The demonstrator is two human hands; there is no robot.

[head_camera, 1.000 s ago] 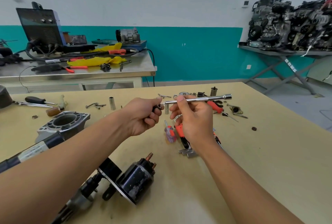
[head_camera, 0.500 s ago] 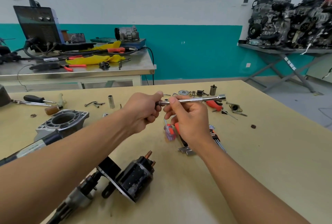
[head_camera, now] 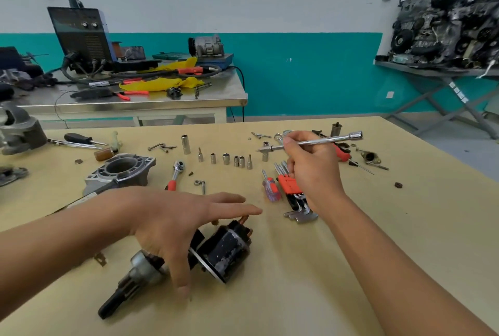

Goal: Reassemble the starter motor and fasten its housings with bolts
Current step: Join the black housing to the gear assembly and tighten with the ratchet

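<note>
Head view: the starter motor point(head_camera: 224, 249) lies on its side on the table point(head_camera: 378, 227), low and left of centre. Its long axis runs from 7 o'clock to 1 o'clock: the dark shaft end points to 7, the black cylinder with its copper terminals points to 1. No writing shows on its body. A dark tube at 10 o'clock of it, half hidden by the left forearm, bears a white label point(head_camera: 81, 199) too small to read.

The left hand point(head_camera: 172, 225) is spread wide over the motor's middle, fingers straight toward 2 o'clock, thumb hanging toward 6; whether it touches the motor I cannot tell.

The right hand point(head_camera: 310, 171) pinches a wrench point(head_camera: 324, 141) near its left end, above the table at 1 o'clock of the motor. The wrench's bar lies nearly 9 to 3, its right tip a little higher.

A housing point(head_camera: 121, 171) stands at 11 o'clock of the motor, bore up. A row of sockets point(head_camera: 226, 159) stands at 12 o'clock, with a ratchet point(head_camera: 175, 173) to their left. Hex keys point(head_camera: 291, 190) in an orange holder and a screwdriver point(head_camera: 271, 188) lie under the right hand.
</note>
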